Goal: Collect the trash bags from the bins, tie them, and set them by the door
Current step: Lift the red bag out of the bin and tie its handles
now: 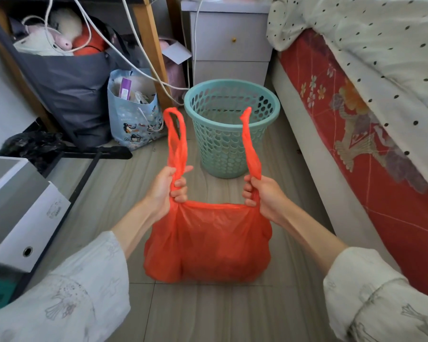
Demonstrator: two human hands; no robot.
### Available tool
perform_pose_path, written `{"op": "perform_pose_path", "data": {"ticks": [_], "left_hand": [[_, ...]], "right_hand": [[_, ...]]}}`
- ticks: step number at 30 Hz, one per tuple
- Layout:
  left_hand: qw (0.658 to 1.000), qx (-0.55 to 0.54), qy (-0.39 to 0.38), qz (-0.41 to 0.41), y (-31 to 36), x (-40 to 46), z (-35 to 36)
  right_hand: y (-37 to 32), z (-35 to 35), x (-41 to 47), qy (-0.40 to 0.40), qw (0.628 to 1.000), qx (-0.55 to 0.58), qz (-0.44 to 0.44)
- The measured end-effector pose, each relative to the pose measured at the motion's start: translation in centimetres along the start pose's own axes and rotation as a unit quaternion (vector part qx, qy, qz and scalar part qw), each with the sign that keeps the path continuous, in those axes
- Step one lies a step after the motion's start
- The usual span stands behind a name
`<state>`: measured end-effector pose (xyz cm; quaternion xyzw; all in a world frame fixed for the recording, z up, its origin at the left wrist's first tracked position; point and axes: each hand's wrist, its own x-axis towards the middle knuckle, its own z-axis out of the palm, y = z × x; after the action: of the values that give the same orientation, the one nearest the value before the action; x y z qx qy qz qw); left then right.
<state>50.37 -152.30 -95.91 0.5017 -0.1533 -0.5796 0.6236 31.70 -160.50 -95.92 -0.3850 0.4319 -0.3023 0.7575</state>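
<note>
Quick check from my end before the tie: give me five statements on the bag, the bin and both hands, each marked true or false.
1. The red bag is out of the teal bin. True.
2. The bag's handles are already knotted together. False: the two handles stand apart, one in each fist.
3. The left hand grips the left handle, the right hand the right handle. True.
4. The teal bin lies tipped on its side. False: it stands upright, beyond the bag.
5. A fresh liner is in the bin. False: its perforated wall shows bare, with no liner visible.
</note>
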Motion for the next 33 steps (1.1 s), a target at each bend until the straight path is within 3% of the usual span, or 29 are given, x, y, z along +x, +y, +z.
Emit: {"op": "perform_pose_path", "data": {"ticks": [5, 10, 14, 18, 21, 25, 29, 33], "left_hand": [[0.998, 0.049, -0.013, 0.035, -0.6, -0.6, 0.6], [0.995, 0.079, -0.063, 0.007, -0.5, -1.1, 0.8], [0.979, 0.178, -0.095, -0.030, -0.7, -1.6, 1.2], [0.949, 0.306, -0.064, -0.046, -1.0, -1.6, 2.4], [0.924, 0.374, -0.062, -0.057, -1.2, -1.6, 2.7], [0.887, 0.441, -0.105, -0.089, -1.4, -1.8, 2.8], [0.920, 0.319, -0.133, -0.185, -1.5, -1.6, 1.5], [0.955, 0.145, -0.089, -0.242, -0.8, -1.7, 0.0]], "right_hand": [[0.6, 0.6, -0.3, -0.012, 0.991, -0.132, 0.017], [0.5, 1.0, -0.1, -0.014, 0.980, -0.185, 0.071], [0.5, 0.9, -0.5, -0.047, 0.966, -0.244, 0.077], [0.7, 1.2, -0.8, -0.071, 0.939, -0.334, 0.033], [0.5, 1.4, -1.0, -0.061, 0.953, -0.297, 0.031], [0.3, 1.3, -0.7, -0.014, 0.995, -0.092, 0.030], [0.4, 0.9, -0.8, -0.079, 0.995, -0.019, 0.050], [0.1, 0.5, -1.6, -0.165, 0.979, -0.102, 0.061]]}}
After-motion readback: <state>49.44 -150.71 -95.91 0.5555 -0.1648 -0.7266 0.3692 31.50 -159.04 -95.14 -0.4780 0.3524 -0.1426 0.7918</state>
